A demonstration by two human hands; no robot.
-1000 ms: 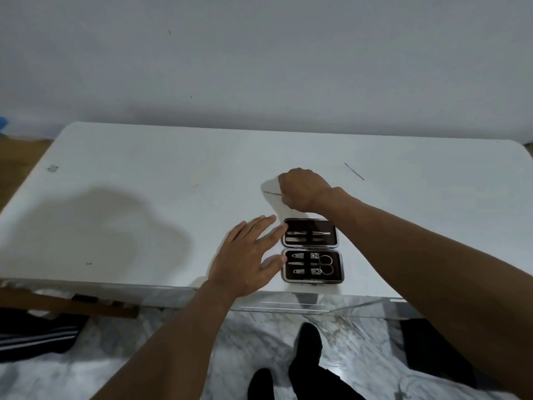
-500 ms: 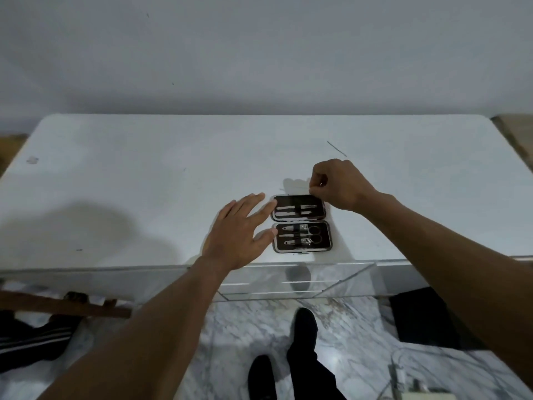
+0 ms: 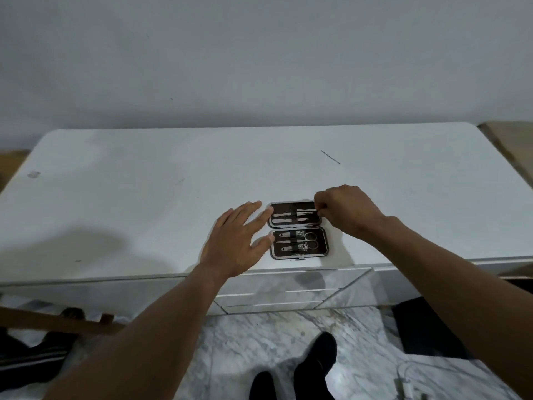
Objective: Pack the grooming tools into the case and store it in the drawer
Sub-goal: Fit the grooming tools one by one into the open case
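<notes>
A small dark grooming case (image 3: 298, 229) lies open flat near the front edge of the white dresser top (image 3: 144, 197). Its near half holds scissors (image 3: 310, 241), clippers and other metal tools under a strap. Its far half holds thin metal tools (image 3: 291, 216). My left hand (image 3: 236, 241) rests flat, fingers spread, against the case's left side. My right hand (image 3: 346, 212) is at the far half's right edge, fingers pinched on a thin metal tool there.
Mirrored drawer fronts (image 3: 288, 293) sit just below the dresser's front edge. A thin dark line (image 3: 330, 156) marks the top behind the case. Marble floor, my black shoes (image 3: 314, 368) and a wooden bar (image 3: 57, 321) lie below.
My right hand came from behind the case's far left corner to its far right edge with a thin tool. My left hand stayed beside the case.
</notes>
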